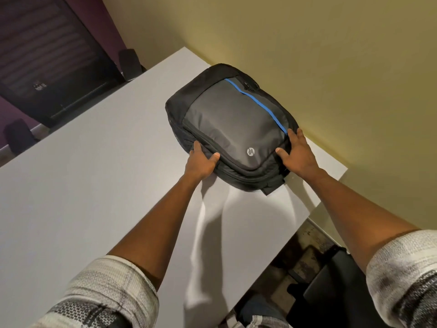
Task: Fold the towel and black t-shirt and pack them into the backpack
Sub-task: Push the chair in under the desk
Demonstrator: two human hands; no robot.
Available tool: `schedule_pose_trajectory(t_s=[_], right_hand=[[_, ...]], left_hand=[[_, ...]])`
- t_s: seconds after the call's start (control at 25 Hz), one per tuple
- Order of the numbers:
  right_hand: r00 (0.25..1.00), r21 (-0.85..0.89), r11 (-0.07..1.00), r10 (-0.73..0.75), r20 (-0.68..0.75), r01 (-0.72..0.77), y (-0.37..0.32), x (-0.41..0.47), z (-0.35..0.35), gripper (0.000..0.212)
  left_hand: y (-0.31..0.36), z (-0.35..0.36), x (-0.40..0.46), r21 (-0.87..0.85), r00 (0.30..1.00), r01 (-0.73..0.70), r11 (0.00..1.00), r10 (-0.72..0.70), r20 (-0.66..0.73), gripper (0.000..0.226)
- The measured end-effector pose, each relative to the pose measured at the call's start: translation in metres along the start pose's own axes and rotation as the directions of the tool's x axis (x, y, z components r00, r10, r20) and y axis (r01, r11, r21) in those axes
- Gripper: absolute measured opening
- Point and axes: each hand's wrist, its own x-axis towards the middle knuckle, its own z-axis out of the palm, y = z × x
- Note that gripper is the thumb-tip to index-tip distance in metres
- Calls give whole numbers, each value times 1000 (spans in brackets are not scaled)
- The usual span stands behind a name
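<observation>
Here the left hand [201, 159] grips the backpack's [227, 121] near-left corner, thumb on top; the right hand [296, 151] grips its near-right corner. Backpack lies flat on the surface [94, 174] between both grips, zipped. Judged soft, bulky, light; corners hold well.

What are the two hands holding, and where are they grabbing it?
Both hands hold the backpack lying on the table. The left hand grips its near left corner; the right hand grips its near right corner.
</observation>
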Motion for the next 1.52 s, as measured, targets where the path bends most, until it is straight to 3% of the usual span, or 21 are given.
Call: schedule_pose_trajectory(t_s=[0.44,0.76,1.2,1.52], right_hand=[[986,26,998,-55,-158,60,-44,-193,-7,76],[971,54,998,3,-241,10,-45,-347,-10,74],[914,44,983,180,-364,-176,55,-504,-56,75],[867,72,952,300,-399,-296,158,-628,-72,74]], left_hand=[[-23,-31,-157,40,948,-317,948,318,-23,87],[-23,-16,-277,51,889,-455,889,450,85,84],[3,89,-424,53,739,-651,757,618,268,71],[1,198,-550,51,659,-709,703,636,402,68]])
